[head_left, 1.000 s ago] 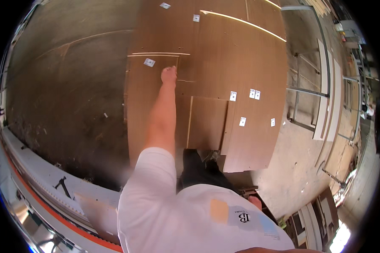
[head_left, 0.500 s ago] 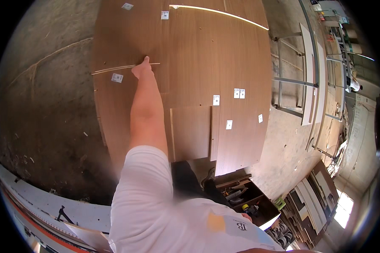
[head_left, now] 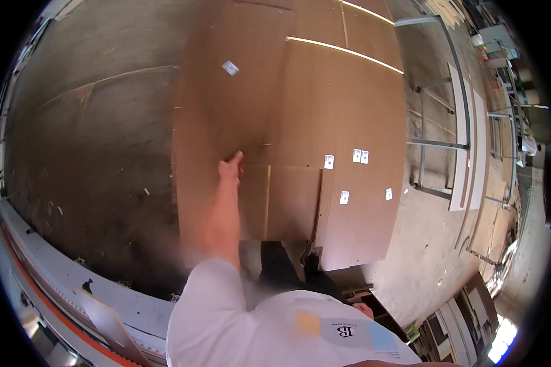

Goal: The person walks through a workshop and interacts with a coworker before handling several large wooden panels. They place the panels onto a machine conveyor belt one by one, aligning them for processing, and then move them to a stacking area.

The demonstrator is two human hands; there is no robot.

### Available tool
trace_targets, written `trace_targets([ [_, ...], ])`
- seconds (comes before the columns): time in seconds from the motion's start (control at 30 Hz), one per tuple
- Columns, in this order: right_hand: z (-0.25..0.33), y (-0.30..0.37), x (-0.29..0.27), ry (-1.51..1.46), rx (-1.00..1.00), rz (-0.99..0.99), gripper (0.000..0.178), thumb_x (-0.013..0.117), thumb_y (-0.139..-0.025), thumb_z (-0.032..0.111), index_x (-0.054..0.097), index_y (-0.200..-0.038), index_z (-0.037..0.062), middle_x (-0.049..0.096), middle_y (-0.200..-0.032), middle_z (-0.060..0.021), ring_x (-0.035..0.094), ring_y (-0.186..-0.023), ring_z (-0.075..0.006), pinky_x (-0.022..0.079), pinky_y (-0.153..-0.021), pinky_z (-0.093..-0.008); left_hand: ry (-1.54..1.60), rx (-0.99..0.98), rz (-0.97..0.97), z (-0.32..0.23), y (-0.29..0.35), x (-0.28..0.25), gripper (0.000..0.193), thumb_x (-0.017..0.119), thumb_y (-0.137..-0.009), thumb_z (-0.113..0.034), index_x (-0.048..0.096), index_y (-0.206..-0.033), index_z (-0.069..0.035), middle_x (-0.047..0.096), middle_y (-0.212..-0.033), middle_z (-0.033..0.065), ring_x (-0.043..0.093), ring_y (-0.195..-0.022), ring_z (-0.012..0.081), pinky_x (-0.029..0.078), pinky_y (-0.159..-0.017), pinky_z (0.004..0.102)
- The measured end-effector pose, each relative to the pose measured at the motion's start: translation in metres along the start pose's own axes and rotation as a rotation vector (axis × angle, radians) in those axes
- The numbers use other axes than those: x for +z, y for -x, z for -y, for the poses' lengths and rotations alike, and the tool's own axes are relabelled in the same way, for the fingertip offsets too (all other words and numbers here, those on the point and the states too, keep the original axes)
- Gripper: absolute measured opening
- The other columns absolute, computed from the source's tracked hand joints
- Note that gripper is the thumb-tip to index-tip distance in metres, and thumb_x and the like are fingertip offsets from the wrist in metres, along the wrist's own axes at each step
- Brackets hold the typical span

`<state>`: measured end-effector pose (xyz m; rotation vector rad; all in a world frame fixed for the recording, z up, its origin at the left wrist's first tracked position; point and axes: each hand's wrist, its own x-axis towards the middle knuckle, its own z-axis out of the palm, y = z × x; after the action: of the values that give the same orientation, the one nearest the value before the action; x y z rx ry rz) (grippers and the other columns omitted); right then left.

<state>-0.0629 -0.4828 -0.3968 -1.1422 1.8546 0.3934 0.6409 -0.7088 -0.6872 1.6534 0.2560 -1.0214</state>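
My left arm reaches forward over large brown wood-grain panels. My left hand [head_left: 231,166] is closed at the near edge of the upper left brown panel [head_left: 226,110], its thumb on the far side and its other fingers curled and partly hidden. A silver-white label [head_left: 229,67] sticks to that panel. To the hand's right lies a smaller brown board [head_left: 294,202], with a pale edge strip along its left side. Only a bit of my right hand [head_left: 363,310] shows beside my shirt at waist height; its fingers cannot be made out.
Several white labels dot the right-hand panel [head_left: 361,226]. A metal frame [head_left: 438,144] and long pale boards [head_left: 465,165] stand to the right. An open brown box [head_left: 386,321] is by my right side. A white machine bed [head_left: 125,321] runs along the lower left.
My left hand has drawn back toward me, and the upper left panel has slid nearer with it, covering two labels seen before. The view has also shifted.
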Motion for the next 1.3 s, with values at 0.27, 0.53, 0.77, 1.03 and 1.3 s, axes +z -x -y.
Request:
trace_targets([
  [0.27, 0.030, -0.172, -0.046, 0.091, -0.049, 0.284, 0.031, 0.067, -0.093, 0.035, 0.073, -0.084, 0.0053, 0.066, -0.064, -0.0053, 0.062, -0.058, -0.0170, 0.051, -0.058, -0.0354, 0.230, -0.112, 0.027, 0.135, 0.259, -0.079, 0.047, 0.074, -0.093, -0.007, 0.055, -0.135, -0.009, 0.065, -0.121, 0.0053, 0.065, -0.102, 0.0198, 0.056, -0.079, 0.0351],
  [0.53, 0.181, -0.299, 0.017, 0.185, -0.532, 0.477, 0.034, 0.066, -0.096, 0.042, 0.069, -0.096, 0.0091, 0.067, -0.077, 0.0006, 0.057, -0.061, -0.0106, 0.045, -0.053, -0.0275, 0.920, -0.113, -0.260, 0.253, 0.487, -0.147, 0.037, 0.061, -0.104, -0.019, 0.053, -0.139, -0.010, 0.062, -0.132, 0.0046, 0.063, -0.113, 0.0225, 0.053, -0.095, 0.0401],
  [0.77, 0.301, -0.229, 0.126, -0.476, -0.123, 0.699, 0.041, 0.069, -0.093, 0.048, 0.063, -0.117, 0.0149, 0.062, -0.102, -0.0012, 0.058, -0.088, -0.0165, 0.047, -0.074, -0.0353, 0.840, -0.180, -0.962, 0.270, 0.613, -0.126, 0.061, 0.063, -0.099, -0.054, 0.060, -0.133, -0.004, 0.062, -0.134, 0.0071, 0.059, -0.120, 0.0276, 0.049, -0.102, 0.0462],
  [1.03, 0.220, -0.181, 0.136, -0.452, -0.053, 0.805, 0.048, 0.073, -0.091, 0.044, 0.061, -0.129, 0.0173, 0.063, -0.128, -0.0014, 0.059, -0.113, -0.0177, 0.050, -0.084, -0.0370, 0.756, -0.155, -1.225, 0.321, 0.724, -0.138, 0.045, 0.065, -0.099, -0.048, 0.066, -0.084, -0.006, 0.050, -0.069, 0.0007, 0.047, -0.059, 0.0159, 0.038, -0.053, 0.0363],
  [1.3, 0.241, -0.197, 0.008, -0.648, -0.352, 0.651, 0.043, 0.073, -0.092, 0.051, 0.064, -0.112, 0.0144, 0.066, -0.092, 0.0020, 0.058, -0.071, -0.0140, 0.049, -0.059, -0.0293, 0.729, -0.116, -1.411, 0.443, 0.886, -0.178, 0.047, 0.069, -0.095, -0.045, 0.054, -0.067, -0.011, 0.039, -0.057, -0.0048, 0.035, -0.048, 0.0086, 0.026, -0.045, 0.0303],
])
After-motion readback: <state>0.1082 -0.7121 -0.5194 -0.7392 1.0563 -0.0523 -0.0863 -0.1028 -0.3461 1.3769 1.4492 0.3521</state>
